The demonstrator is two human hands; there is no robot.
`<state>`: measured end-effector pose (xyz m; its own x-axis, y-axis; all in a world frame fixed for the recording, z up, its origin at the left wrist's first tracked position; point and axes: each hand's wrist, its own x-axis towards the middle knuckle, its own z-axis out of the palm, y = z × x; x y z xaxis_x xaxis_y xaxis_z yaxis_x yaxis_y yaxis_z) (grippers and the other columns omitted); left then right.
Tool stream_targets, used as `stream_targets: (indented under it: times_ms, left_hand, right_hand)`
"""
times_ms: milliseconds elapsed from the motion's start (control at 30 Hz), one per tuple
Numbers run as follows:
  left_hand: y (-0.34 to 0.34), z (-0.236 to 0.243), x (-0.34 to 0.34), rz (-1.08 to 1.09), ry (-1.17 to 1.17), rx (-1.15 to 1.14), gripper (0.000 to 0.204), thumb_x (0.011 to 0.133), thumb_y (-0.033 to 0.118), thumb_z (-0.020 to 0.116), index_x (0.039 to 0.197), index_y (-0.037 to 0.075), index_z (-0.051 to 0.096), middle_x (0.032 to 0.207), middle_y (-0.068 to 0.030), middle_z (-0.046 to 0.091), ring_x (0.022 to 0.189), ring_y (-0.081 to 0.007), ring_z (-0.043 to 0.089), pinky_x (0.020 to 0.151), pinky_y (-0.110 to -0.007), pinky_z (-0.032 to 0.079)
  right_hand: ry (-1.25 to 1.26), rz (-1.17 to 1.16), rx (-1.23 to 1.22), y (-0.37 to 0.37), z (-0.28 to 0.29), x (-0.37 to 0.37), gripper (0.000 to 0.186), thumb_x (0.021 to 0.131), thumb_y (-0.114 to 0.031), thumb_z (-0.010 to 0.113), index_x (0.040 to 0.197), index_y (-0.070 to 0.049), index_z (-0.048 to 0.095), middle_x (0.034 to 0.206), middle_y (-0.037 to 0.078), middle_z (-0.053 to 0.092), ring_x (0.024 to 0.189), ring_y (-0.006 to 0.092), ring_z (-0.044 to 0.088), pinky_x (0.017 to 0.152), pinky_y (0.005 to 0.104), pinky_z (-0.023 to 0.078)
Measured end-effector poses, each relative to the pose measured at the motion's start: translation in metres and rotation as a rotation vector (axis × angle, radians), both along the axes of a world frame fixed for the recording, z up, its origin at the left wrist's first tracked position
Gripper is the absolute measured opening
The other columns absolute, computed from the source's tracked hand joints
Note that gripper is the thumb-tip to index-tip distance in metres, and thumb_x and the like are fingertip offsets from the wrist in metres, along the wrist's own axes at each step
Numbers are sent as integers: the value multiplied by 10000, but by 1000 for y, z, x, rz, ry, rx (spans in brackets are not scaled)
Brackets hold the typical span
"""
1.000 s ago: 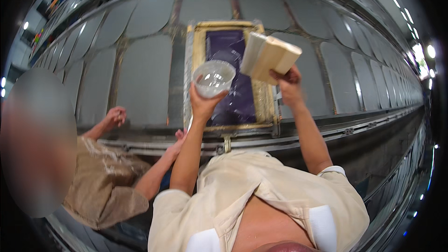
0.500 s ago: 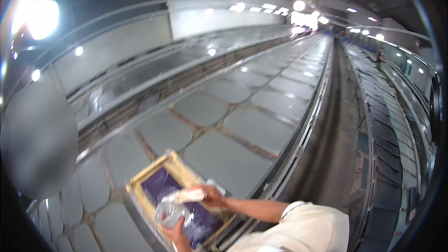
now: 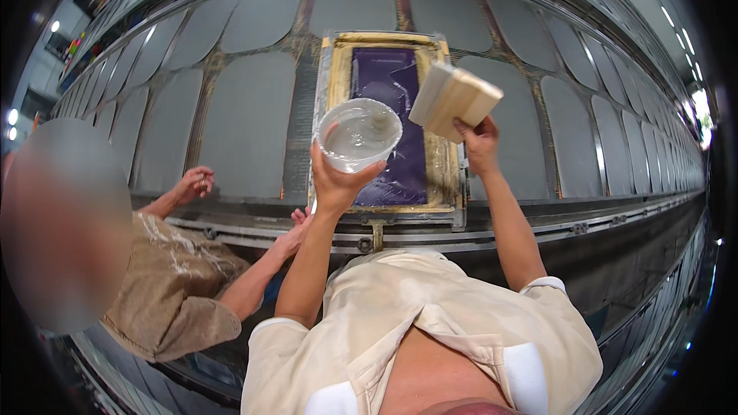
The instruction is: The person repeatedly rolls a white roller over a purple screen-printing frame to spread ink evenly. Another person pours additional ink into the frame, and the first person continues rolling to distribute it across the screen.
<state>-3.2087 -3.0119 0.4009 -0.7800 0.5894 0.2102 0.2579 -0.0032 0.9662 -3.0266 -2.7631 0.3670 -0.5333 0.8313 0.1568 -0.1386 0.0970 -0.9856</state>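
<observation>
My left hand (image 3: 338, 188) is wrapped round a translucent plastic tub (image 3: 360, 157), fingers on one side and thumb on the other. Clear, glossy stuff fills part of the tub. In my right hand (image 3: 482, 144) is a wooden squeegee (image 3: 455, 101), a wide flat block with a paler strip along one side, gripped at its lower edge. Both things are held over a screen printing frame (image 3: 332, 69) with yellowish taped borders. Its purple mesh (image 3: 403, 177) carries wet, shiny smears. The tub hides part of the mesh, and the squeegee covers part of the frame's right border.
Grey rounded panels (image 3: 250, 119) lie in rows along the long table under the frame. A metal rail (image 3: 538, 232) runs along its near edge. Close on my left stands another person in a brown shirt (image 3: 165, 284), one hand (image 3: 196, 184) over the table, the other beside my left forearm.
My view has swung from along the table to straight down on the frame. The squeegee, earlier over the tub, is now apart from it on the right. Both hands keep their holds.
</observation>
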Motion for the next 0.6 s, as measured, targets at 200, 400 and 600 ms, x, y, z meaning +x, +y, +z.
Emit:
stream_targets:
  times_ms: [200, 400, 600]
  left_hand:
    - [-4, -31, 7, 131, 328, -189, 1044, 578, 309, 1014, 1427, 44, 466, 1305, -170, 522, 1213, -308, 570, 1020, -443, 493]
    - [14, -26, 11, 189, 285, -204, 969, 565, 336, 1015, 1350, 75, 511, 1286, -170, 554, 1215, -341, 574, 1001, -450, 499]
    - [4, -60, 8, 217, 303, -155, 1027, 543, 386, 1017, 1385, 77, 515, 1313, -175, 525, 1234, -355, 563, 1040, -471, 484]
  right_hand:
    - [346, 130, -337, -25, 62, -11, 346, 932, -33, 743, 1252, -44, 611, 1168, 68, 687, 1084, 179, 679, 930, 319, 570]
    - [139, 211, -187, -10, 51, -2, 438, 888, -36, 785, 1286, 2, 605, 1175, 90, 701, 1086, 179, 666, 941, 327, 541]
    - [11, 314, 3, 15, 74, 7, 566, 867, -84, 802, 1368, 13, 558, 1265, 99, 667, 1174, 181, 634, 1012, 344, 511]
